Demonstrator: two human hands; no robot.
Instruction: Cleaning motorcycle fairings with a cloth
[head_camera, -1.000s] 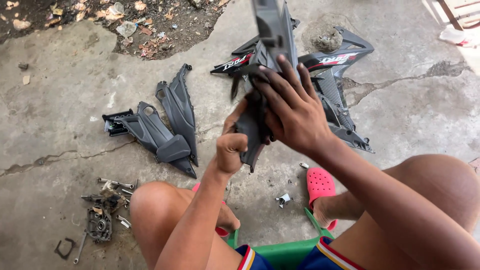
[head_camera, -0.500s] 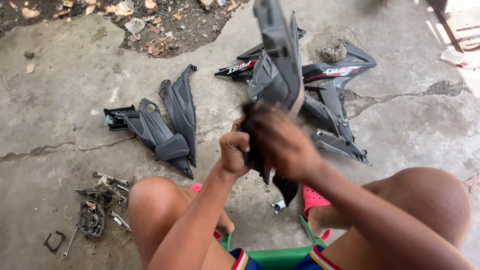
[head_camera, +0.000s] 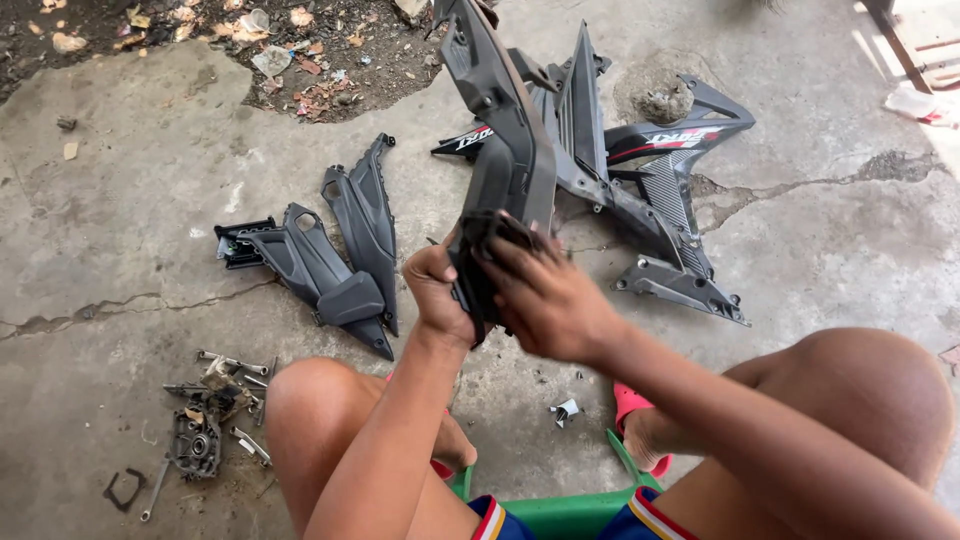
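Panel (head_camera: 505, 150): dark grey plastic fairing, long, curved, held upright above the floor (head_camera: 130, 220), in front of the knees.
Left hand (head_camera: 440, 290): clenched round panel's lower edge.
Right hand (head_camera: 550, 295): fingers wrapped over panel's lower end, grasping it.
Handling, judged: light, fairly stiff, some flex along its length; thin tabs and edges likely brittle; matte surface, not slippery. Best taken at the thick lower end or along a ribbed edge, not by tabs.
Left of panel: 2 smaller grey covers (head_camera: 340, 260) on floor; beyond them, lower, wrenches and metal parts (head_camera: 205, 415).
Right of panel: striped fairings (head_camera: 670, 190) lying flat.
Below panel: green stool (head_camera: 560, 512), pink sandal (head_camera: 632, 400).
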